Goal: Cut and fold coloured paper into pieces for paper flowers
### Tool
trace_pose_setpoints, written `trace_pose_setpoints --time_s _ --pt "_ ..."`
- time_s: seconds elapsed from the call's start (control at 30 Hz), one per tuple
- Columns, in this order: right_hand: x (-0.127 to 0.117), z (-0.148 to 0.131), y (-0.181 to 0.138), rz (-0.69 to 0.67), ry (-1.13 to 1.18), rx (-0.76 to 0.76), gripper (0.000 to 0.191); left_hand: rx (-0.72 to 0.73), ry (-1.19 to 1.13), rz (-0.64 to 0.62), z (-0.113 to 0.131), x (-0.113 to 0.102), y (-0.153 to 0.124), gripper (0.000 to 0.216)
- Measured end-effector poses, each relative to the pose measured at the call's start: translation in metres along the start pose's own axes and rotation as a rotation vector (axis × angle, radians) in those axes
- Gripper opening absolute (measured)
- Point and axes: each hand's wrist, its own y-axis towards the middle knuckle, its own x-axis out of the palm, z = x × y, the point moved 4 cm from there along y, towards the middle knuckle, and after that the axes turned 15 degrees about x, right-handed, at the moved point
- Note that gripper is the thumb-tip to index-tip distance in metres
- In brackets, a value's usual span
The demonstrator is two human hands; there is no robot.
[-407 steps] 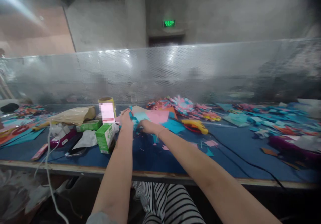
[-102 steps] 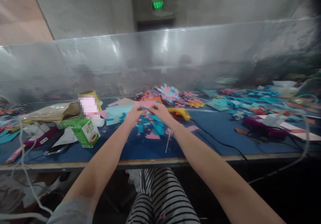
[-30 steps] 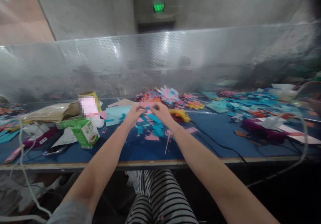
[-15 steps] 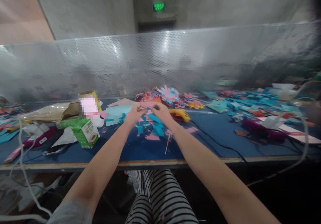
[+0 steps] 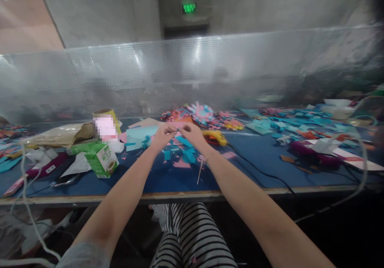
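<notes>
1. Small blue paper piece (image 5: 178, 129), mostly hidden, is between the fingertips of the left hand (image 5: 163, 136) and right hand (image 5: 193, 136), over the blue table (image 5: 168, 184)
2. Both hands pinch it, thumb and fingers closed
3. Pink and blue scraps (image 5: 182, 163) lie just nearer the person
4. Pale blue sheet (image 5: 136, 137) lies beside the left hand, yellow tool (image 5: 216, 137) beside the right
5. Paper flower (image 5: 201, 113) lies behind; green-and-white carton (image 5: 102, 161) stands left
</notes>
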Motion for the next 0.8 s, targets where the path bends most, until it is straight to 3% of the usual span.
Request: trace_pose_setpoints --time_s 0.27,0.6,0.8 --pt "0.0009 -0.002 -0.0023 -0.006 0.002 -0.002 0.017 -0.042 0.017 0.016 -0.0069 -0.0016 -0.0017 0.011" --pt "0.0015 -0.0009 -0.0015 -0.011 -0.011 0.0 0.017 0.067 0.101 -0.04 -0.0029 -0.0012 0.0005 0.006" --pt "0.0019 -0.0002 -0.0008 -0.011 -0.011 -0.023 0.02 -0.063 -0.006 0.042 -0.008 -0.0031 -0.0015 0.012"
